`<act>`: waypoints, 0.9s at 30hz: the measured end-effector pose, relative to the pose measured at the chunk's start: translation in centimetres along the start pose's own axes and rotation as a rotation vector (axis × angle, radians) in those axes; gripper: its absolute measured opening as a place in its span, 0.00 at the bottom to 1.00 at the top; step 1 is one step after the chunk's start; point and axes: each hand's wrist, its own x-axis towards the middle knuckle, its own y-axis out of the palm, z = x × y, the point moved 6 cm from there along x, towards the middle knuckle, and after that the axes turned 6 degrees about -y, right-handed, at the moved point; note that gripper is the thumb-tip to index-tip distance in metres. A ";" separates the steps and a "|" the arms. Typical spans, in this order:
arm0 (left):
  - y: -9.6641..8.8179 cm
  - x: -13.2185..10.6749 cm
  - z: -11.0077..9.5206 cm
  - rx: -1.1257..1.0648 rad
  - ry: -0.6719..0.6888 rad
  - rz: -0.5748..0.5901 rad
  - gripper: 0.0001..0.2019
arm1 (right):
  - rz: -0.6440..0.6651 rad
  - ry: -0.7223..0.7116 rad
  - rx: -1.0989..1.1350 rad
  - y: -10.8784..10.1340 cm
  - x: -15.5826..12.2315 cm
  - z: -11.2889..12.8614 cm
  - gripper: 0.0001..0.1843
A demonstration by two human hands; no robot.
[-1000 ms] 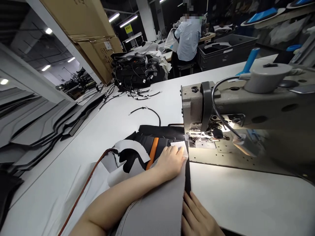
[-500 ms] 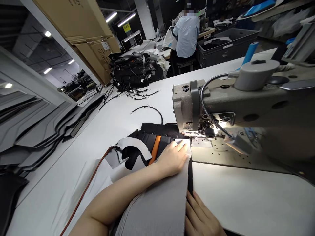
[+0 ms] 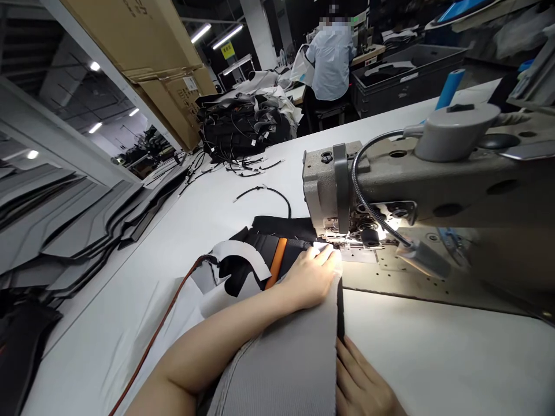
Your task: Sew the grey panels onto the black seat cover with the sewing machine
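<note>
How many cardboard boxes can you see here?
2: a big cardboard box at the top left, and a smaller one tucked under it beside the dark pile. Others may be hidden behind them.
</note>
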 end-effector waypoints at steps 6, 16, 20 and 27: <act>0.1 -1.0 -0.3 0.008 -0.116 0.011 0.21 | 0.034 0.001 -0.010 -0.2 0.1 -0.2 0.20; 0.1 -2.8 -1.6 0.116 -0.077 -0.115 0.16 | 0.009 0.068 0.023 -0.4 0.4 0.3 0.20; 0.1 -2.9 -1.7 0.104 -0.077 -0.121 0.17 | 0.007 0.065 0.030 -0.5 0.1 0.4 0.20; 0.4 -2.0 -1.7 0.082 -0.110 -0.066 0.16 | -0.016 0.022 0.067 -0.7 -0.1 -0.2 0.21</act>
